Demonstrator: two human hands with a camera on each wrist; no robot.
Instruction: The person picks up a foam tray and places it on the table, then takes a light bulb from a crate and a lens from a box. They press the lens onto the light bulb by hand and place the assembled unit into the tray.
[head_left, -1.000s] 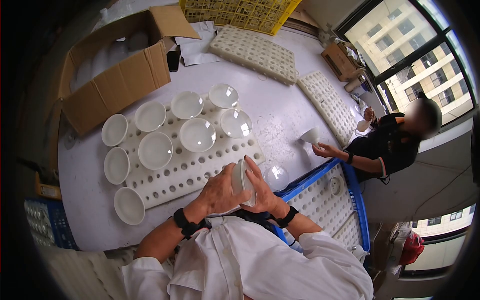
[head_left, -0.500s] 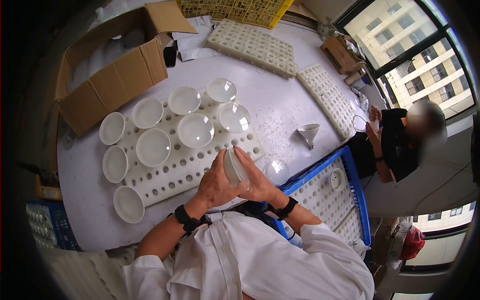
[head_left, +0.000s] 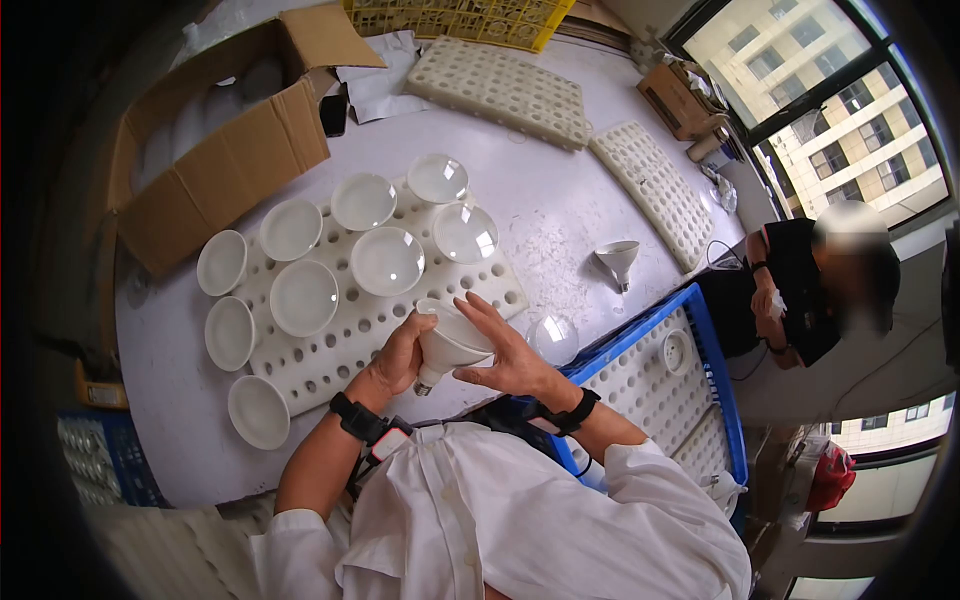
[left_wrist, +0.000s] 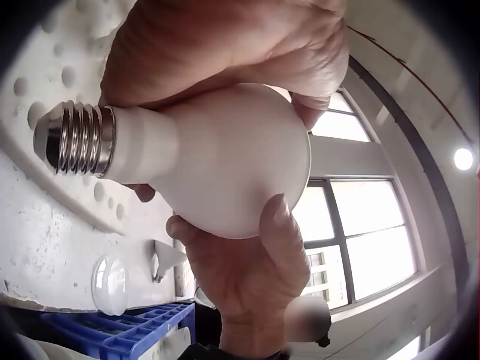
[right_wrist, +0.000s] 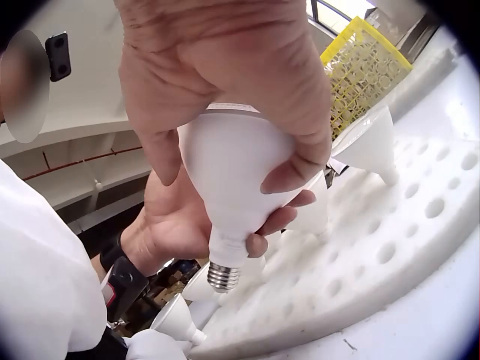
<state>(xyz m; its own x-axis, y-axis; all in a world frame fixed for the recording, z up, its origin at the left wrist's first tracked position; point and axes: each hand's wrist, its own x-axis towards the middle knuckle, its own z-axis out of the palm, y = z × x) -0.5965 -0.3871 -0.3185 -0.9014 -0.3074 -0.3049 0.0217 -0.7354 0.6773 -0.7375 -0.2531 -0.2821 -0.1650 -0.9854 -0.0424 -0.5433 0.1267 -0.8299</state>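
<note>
A white reflector light bulb with a metal screw base is held between both hands above the near edge of the foam tray. The left hand grips its side, thumb near the rim; in the right wrist view its fingertips curl round the neck. On the opposite side, the right hand straddles the wide end, and the right wrist view shows its thumb and fingers against the body. The screw base points toward the wearer. Several similar bulbs stand face up in the white perforated foam tray.
Right of the hands lie a clear dome and another bulb. A blue crate holds a perforated tray. Foam blocks, a cardboard box and a yellow crate line the back. Another person is at the right.
The held bulb has tilted so its screw base now shows, and the right hand's fingers have spread. The other person has set a bulb on the table and drawn their hands back.
</note>
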